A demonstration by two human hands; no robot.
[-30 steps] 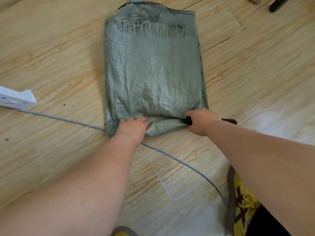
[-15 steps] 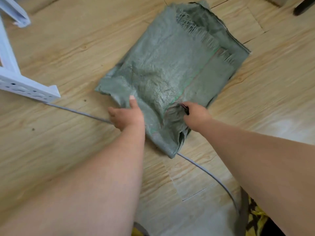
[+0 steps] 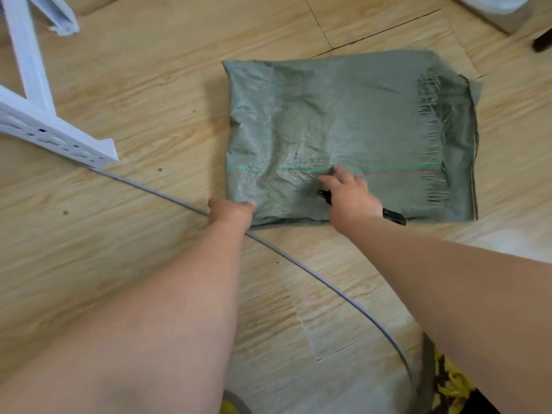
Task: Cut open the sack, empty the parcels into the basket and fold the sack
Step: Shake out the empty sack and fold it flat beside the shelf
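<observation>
A grey-green woven sack (image 3: pixel 343 121) lies flat and folded on the wooden floor, its frayed cut edge to the right and a green and red stripe running across it. My left hand (image 3: pixel 231 212) grips the sack's near left corner, fingers curled over the edge. My right hand (image 3: pixel 351 198) rests on the near part of the sack with its fingers spread on the fabric, while a black cutter (image 3: pixel 394 216) is held under the palm, its ends sticking out on both sides. No basket or parcels are in view.
A white perforated metal frame (image 3: pixel 44 135) stands at the left. A grey cable (image 3: pixel 298 264) curves across the floor from the frame under my left wrist to the lower right. A yellow and black shoe (image 3: pixel 448 380) is at the bottom right.
The sack has swung round so it lies sideways with its frayed edge to the right. My right fingers have opened onto the fabric; my left hand has shifted to the near left corner.
</observation>
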